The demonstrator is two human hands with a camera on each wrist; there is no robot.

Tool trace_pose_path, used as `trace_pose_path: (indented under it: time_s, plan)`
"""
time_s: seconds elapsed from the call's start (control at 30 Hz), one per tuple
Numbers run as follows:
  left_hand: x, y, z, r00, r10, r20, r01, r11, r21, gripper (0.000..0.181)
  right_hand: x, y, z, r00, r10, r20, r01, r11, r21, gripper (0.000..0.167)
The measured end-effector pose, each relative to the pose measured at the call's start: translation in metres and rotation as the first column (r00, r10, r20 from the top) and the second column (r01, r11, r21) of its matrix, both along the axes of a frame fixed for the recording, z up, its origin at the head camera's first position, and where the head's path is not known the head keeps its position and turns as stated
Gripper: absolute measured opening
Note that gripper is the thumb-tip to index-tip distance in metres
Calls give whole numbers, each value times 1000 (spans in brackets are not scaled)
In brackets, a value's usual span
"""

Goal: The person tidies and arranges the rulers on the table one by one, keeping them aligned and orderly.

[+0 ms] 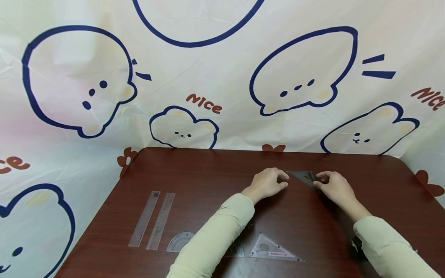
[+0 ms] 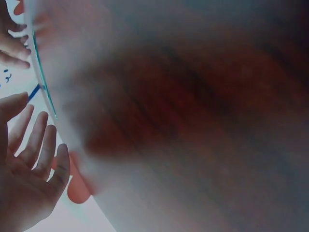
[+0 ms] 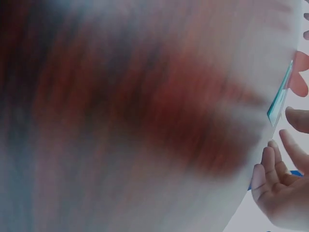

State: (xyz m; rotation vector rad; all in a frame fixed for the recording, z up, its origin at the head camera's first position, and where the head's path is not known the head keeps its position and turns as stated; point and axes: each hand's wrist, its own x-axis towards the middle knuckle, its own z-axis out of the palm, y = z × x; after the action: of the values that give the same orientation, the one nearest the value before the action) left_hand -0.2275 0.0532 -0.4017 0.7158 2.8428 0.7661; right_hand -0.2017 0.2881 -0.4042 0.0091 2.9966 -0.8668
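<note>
A clear triangular set square (image 1: pixel 305 177) lies near the table's back edge, between the two hands. At its right side is the right hand (image 1: pixel 335 189), thumb and index fingertips close to the edge and spread apart. In the right wrist view this hand (image 3: pixel 282 186) shows a gap between thumb and index finger beside the set square (image 3: pixel 279 99); contact is unclear. Left of the set square, the left hand (image 1: pixel 265 184) hovers with loosely bent fingers. Nothing sits between the fingers of the left hand (image 2: pixel 34 174) in the left wrist view.
Two clear rulers (image 1: pixel 144 220) (image 1: pixel 160 222) lie side by side at the left. A protractor (image 1: pixel 179 241) is partly covered by the left sleeve (image 1: pixel 215 235). Another set square (image 1: pixel 272 249) lies at the front. A printed cloth (image 1: pixel 229 77) hangs behind the brown table (image 1: pixel 208 173).
</note>
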Motion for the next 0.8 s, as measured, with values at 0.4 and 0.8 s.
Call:
trace_pose_path:
  time_s: [0.4,0.8]
  plan:
    - [-10,11,2,998,36,-58,-39,997,-64,23,-3,-3,-1,997,-46,55,45,999,11,50]
    - [-11,21,-1,996,80,-44,-86,985,-149,23,-6,-6,-4,998,26,54,-23,998,-52,33]
